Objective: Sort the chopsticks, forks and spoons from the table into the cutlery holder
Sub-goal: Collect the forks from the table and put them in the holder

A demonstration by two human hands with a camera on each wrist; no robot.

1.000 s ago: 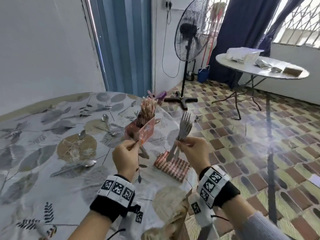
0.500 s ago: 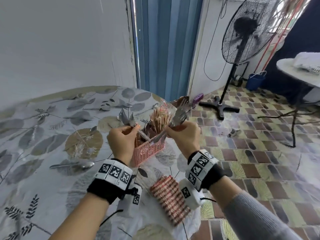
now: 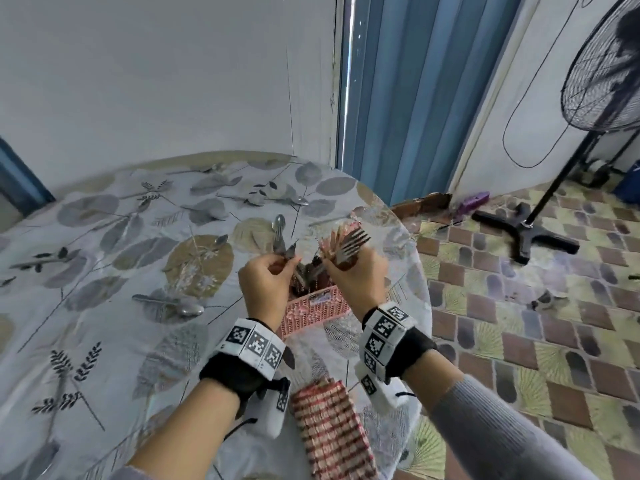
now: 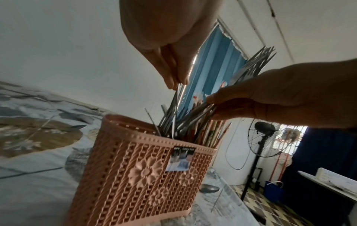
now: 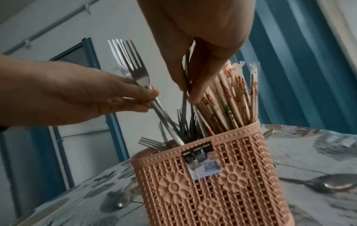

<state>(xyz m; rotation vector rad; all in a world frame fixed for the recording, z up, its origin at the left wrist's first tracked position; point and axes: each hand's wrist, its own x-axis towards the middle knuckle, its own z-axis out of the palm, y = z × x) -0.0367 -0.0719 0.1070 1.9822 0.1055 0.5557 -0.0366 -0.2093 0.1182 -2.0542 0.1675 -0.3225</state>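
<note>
left hand (image 5: 81, 93): we are pinching shiny metal forks (image 5: 133, 68) | right hand (image 3: 356, 275): we are pinching more forks (image 3: 349, 244) | both bunches are dipping into the pink plastic cutlery holder (image 5: 212, 183) on the surface (image 3: 104, 323)

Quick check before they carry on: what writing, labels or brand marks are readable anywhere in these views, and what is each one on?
"Cutlery Rack": white letters on the black strip of the sticker on the pink cutlery holder.
A short logo left of that on the same strip: too blurred to read.
Red print on the chopstick wrappers: not legible.
Black-and-white square code markers on both wristbands: patterns, no words.
</note>
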